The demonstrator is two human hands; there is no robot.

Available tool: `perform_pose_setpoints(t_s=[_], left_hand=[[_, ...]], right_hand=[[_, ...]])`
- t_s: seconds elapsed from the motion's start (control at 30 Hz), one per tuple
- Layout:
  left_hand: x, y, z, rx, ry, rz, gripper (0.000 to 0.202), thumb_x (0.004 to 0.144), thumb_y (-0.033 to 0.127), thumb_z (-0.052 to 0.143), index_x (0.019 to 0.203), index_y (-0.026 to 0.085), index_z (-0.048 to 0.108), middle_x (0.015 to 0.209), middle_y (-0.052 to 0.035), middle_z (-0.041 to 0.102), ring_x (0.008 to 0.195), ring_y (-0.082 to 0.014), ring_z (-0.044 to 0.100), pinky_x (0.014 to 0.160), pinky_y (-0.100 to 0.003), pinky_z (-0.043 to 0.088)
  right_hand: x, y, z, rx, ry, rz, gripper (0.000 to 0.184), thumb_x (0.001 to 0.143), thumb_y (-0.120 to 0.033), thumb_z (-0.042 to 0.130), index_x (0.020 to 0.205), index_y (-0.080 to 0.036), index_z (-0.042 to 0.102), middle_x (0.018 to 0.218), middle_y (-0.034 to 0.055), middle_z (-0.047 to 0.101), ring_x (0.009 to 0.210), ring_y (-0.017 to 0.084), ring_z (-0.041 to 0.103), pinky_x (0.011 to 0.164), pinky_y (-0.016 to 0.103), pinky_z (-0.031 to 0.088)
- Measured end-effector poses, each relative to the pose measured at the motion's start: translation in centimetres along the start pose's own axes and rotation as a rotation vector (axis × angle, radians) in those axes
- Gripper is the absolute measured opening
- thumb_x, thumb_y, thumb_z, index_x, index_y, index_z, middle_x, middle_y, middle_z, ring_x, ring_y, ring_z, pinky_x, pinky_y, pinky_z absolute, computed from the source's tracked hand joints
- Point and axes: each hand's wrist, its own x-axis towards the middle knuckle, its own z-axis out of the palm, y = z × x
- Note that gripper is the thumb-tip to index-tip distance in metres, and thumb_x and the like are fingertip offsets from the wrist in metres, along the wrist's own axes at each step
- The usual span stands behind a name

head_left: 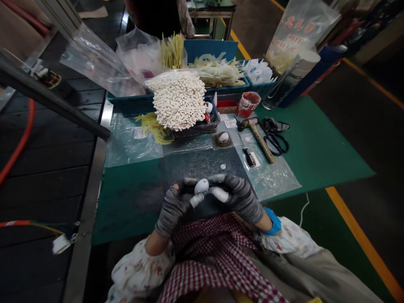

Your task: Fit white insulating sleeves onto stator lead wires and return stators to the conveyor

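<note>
Both the left hand (172,209) and right hand (243,198) pinch the white egg-shaped piece (202,185); light, even pressure should steady it.

The left hand (174,206) and right hand (242,197) faced each other low at the midline, fingers curled inward and tips close together in a two-handed pinch. The left thumb (197,200) and right thumb (219,194) lay on the near side, both white-tipped; grey striped gloves (248,206) covered most of each hand. Skin showed at the left wrist (155,244) and right wrist (261,222), the latter bearing a blue band (274,223). Both forearms (143,267), in loose printed sleeves (293,237), slanted inward.
</note>
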Motion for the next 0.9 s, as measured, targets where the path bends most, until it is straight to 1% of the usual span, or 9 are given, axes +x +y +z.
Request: perform_pose_setpoints(t_s=[0.07,0.13,0.23,0.33,0.43,0.53,0.7,0.8,0.9], left_hand=[[0.0,0.4,0.0,0.020,0.025,-0.013,0.032,0.074,0.035,0.086,0.100,0.019,0.075,0.102,-0.0057,0.084,0.095,-0.0245,0.079,0.091,-0.038,0.065],[0.1,0.7,-0.2,0.038,0.066,-0.023,0.032,0.073,0.036,0.086,0.098,0.019,0.075,0.099,-0.0058,0.084,0.091,-0.0244,0.079,0.087,-0.037,0.065],[0.3,0.8,-0.5,0.059,0.102,-0.015,0.033,0.071,0.037,0.085,0.096,0.019,0.074,0.098,-0.0068,0.084,0.090,-0.0254,0.079,0.086,-0.038,0.065],[0.5,0.7,-0.5,0.084,0.082,0.007,0.031,0.073,0.038,0.083,0.097,0.020,0.074,0.099,-0.0074,0.084,0.091,-0.0263,0.080,0.087,-0.040,0.066],[0.5,0.4,-0.5,0.113,0.068,0.053,0.029,0.076,0.037,0.082,0.098,0.020,0.074,0.101,-0.0068,0.084,0.093,-0.0261,0.080,0.090,-0.041,0.066],[0.5,-0.1,-0.6,0.162,0.070,0.103,0.027,0.079,0.035,0.082,0.101,0.021,0.075,0.102,-0.0057,0.083,0.096,-0.0253,0.079,0.096,-0.042,0.064],[0.5,-0.3,-0.7,0.200,0.115,0.104,0.029,0.079,0.036,0.083,0.102,0.020,0.074,0.103,-0.0061,0.083,0.095,-0.0255,0.079,0.092,-0.041,0.066],[0.6,-0.3,-0.8,0.200,0.121,0.106,0.029,0.080,0.036,0.082,0.103,0.020,0.074,0.103,-0.0068,0.083,0.094,-0.0254,0.079,0.091,-0.041,0.066],[0.7,-0.6,-0.9,0.215,0.110,0.132,0.029,0.081,0.034,0.081,0.105,0.020,0.074,0.105,-0.0066,0.083,0.096,-0.0254,0.079,0.095,-0.042,0.065]], right_hand=[[0.2,2.0,-1.2,-0.111,0.167,-0.033,0.027,0.095,-0.039,0.074,0.120,-0.027,0.073,0.111,0.0060,0.080,0.101,0.025,0.076,0.096,0.045,0.061],[0.9,4.3,-2.6,-0.288,0.247,-0.054,0.036,0.092,-0.042,0.076,0.124,-0.027,0.070,0.116,0.0091,0.077,0.106,0.028,0.073,0.100,0.050,0.058],[2.3,7.0,-4.2,-0.549,0.145,-0.073,0.044,0.088,-0.047,0.078,0.125,-0.024,0.073,0.112,0.0121,0.074,0.105,0.032,0.068,0.100,0.057,0.053],[3.5,7.9,-4.6,-0.697,0.033,-0.070,0.038,0.091,-0.046,0.075,0.120,-0.023,0.078,0.102,0.0110,0.073,0.096,0.031,0.067,0.094,0.053,0.051],[4.2,7.2,-4.2,-0.764,-0.025,-0.081,0.028,0.095,-0.043,0.070,0.111,-0.024,0.083,0.097,0.0094,0.073,0.090,0.028,0.067,0.088,0.048,0.047],[4.3,5.8,-3.8,-0.831,-0.019,-0.175,0.030,0.100,-0.043,0.064,0.109,-0.022,0.083,0.097,0.0110,0.073,0.089,0.027,0.065,0.082,0.044,0.044],[4.1,3.3,-3.2,-0.917,0.005,-0.318,0.028,0.101,-0.039,0.063,0.107,-0.020,0.083,0.103,0.0135,0.074,0.091,0.028,0.061,0.079,0.043,0.043],[4.3,2.3,-2.8,-0.829,0.034,-0.343,0.023,0.100,-0.037,0.066,0.105,-0.022,0.083,0.100,0.0114,0.074,0.090,0.026,0.062,0.079,0.042,0.045],[4.3,1.3,-2.4,-0.593,0.086,-0.396,0.017,0.098,-0.035,0.068,0.104,-0.025,0.081,0.096,0.0084,0.074,0.090,0.025,0.065,0.081,0.043,0.052]])
